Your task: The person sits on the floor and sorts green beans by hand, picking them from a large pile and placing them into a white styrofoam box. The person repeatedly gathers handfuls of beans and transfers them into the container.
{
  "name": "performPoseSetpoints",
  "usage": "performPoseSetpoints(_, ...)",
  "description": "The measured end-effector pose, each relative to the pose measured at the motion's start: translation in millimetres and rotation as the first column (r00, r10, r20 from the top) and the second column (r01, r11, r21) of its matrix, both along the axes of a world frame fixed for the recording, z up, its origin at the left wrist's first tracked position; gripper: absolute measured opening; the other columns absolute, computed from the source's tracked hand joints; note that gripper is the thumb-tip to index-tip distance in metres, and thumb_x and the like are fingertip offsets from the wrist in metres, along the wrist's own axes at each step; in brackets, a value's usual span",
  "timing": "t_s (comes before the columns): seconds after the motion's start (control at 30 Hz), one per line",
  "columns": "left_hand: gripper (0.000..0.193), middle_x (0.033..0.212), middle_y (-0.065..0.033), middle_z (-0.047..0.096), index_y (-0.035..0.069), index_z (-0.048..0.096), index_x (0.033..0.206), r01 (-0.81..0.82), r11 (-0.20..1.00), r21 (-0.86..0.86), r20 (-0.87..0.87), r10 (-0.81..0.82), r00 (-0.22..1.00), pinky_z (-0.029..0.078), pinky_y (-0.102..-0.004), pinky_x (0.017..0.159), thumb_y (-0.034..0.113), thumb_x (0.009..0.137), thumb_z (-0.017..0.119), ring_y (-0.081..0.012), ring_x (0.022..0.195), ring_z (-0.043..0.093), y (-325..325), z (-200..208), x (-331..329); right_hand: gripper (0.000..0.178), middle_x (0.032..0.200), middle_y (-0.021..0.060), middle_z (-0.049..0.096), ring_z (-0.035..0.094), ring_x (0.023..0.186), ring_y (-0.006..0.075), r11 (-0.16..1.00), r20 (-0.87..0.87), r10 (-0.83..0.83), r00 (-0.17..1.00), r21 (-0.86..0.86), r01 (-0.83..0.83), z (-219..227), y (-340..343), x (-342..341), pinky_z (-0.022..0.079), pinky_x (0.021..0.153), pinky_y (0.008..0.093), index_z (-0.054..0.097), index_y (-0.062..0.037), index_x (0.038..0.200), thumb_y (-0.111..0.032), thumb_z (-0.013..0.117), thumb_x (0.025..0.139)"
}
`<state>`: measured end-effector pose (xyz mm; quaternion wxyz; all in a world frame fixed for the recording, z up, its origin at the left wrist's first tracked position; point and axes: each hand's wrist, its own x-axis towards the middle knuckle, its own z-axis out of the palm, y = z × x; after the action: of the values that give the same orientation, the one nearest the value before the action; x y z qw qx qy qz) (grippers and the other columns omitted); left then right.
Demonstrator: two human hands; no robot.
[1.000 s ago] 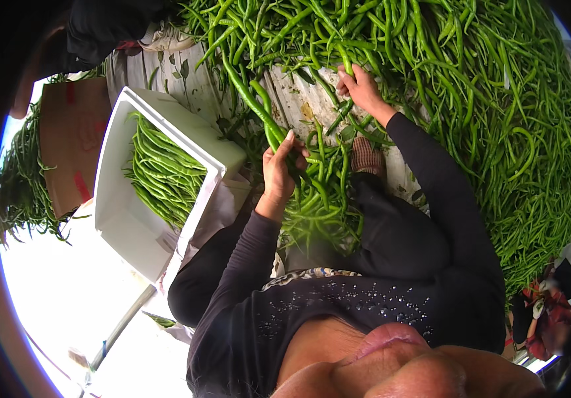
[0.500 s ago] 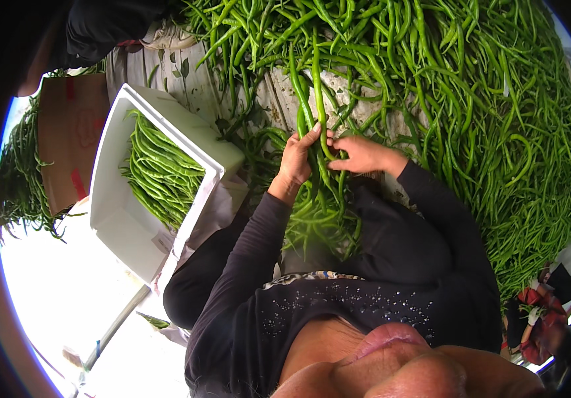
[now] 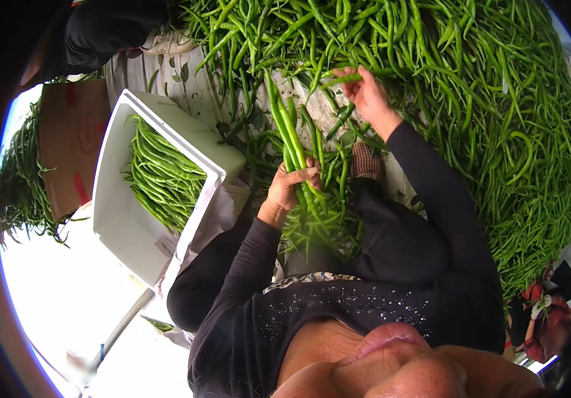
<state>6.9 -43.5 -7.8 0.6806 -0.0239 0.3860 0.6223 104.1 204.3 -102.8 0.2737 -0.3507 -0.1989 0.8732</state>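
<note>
Where the left hand (image 3: 284, 187) sits near the middle of my view, its fingers are clamped on a bunch (image 3: 288, 132) of long green peppers, the thumb laid across it. The bunch points away from the wearer: its far ends fan slightly apart beyond the fingers, and its near ends show just below them.

Ahead and to the right of those fingers I see the right hand (image 3: 375, 103), raised beside the near edge of the heap (image 3: 524, 132). A pepper (image 3: 333, 82) runs across the right fingers; I cannot tell whether they are clamped on it or only touching it. The heap spreads beyond both sets of fingers and far round to their right.

Just below the left fingers I make out a looser pile (image 3: 322, 232) of peppers between the wearer's legs. Below the right fingers is a foot (image 3: 367, 160) in ribbed brown.

To the left of the left fingers, well apart, I see an open white crate (image 3: 123, 225), its peppers (image 3: 166, 176) lying side by side. Farther out stands a brown box (image 3: 73, 139), more peppers beside it. Ahead and left of the left fingers, a pale sheet (image 3: 206, 99) carries scattered leaves (image 3: 184, 71), and past it rests another person's shoe (image 3: 169, 43).
</note>
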Motion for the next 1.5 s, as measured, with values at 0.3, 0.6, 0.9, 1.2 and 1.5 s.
performPoseSetpoints(0.3,0.027,0.12,-0.0165,0.058,0.001,0.06,0.101,0.04,0.997,0.06,-0.566,0.001,0.824,0.047,-0.0326,0.086,-0.007,0.076,0.062,-0.0207,0.101,0.059,15.2,5.3,-29.3,0.034,0.083,0.0126,0.069,0.058,0.053,0.0083,0.746,0.078,0.659,0.748,0.058,-0.663,48.9,-128.0,66.8,0.048,0.049,0.0202,0.058,-0.0043,0.089,-0.033,0.043,0.099)
performPoseSetpoints(0.6,0.05,0.147,-0.011,0.033,0.004,0.06,0.12,0.298,0.944,0.141,-0.814,-0.06,0.577,0.036,-0.0311,0.102,-0.014,0.074,0.063,-0.0208,0.129,0.04,28.2,9.6,-16.1,0.036,0.087,0.015,0.069,0.062,0.06,0.0131,0.31,-0.265,0.926,0.27,0.124,-0.943,116.1,-111.8,49.9,0.05,0.057,0.0234,0.059,-0.0022,0.088,-0.033,0.044,0.099)
performPoseSetpoints(0.9,0.014,0.091,-0.0045,0.067,0.001,0.062,0.097,-0.086,0.996,-0.034,-0.676,0.041,0.735,0.049,-0.0245,0.077,-0.003,0.084,0.064,-0.0126,0.085,0.063,11.5,5.4,-27.6,0.037,0.092,0.008,0.06,0.059,0.088,0.0231,0.206,0.65,-0.351,0.674,0.756,-0.621,40.1,18.2,12.4,0.05,0.078,0.0349,0.054,-0.0045,0.114,-0.035,0.053,0.093)
performPoseSetpoints(1.2,0.016,0.076,-0.0079,0.061,0.002,0.058,0.093,-0.16,0.981,-0.112,-0.461,0.091,0.883,0.046,-0.028,0.062,0.006,0.081,0.067,-0.0154,0.066,0.056,18.0,16.1,-23.0,0.054,0.096,0.0133,0.066,0.063,0.077,0.0233,0.293,0.845,-0.285,0.453,0.527,-0.798,37.7,32.6,24.6,0.05,0.072,0.0362,0.035,-0.0028,0.141,-0.015,0.056,0.092)
performPoseSetpoints(1.5,0.036,0.109,-0.0164,0.061,-0.001,0.054,0.114,-0.215,0.976,-0.026,-0.231,0.203,0.951,0.048,-0.0287,0.064,-0.001,0.079,0.064,-0.02,0.08,0.06,34.4,29.0,-14.0,0.042,0.102,0.0124,0.065,0.06,0.077,0.0126,0.823,0.347,0.281,0.895,0.393,-0.411,82.1,-66.9,96.8,0.049,0.071,0.0242,0.041,0.0047,0.134,-0.003,0.049,0.094)
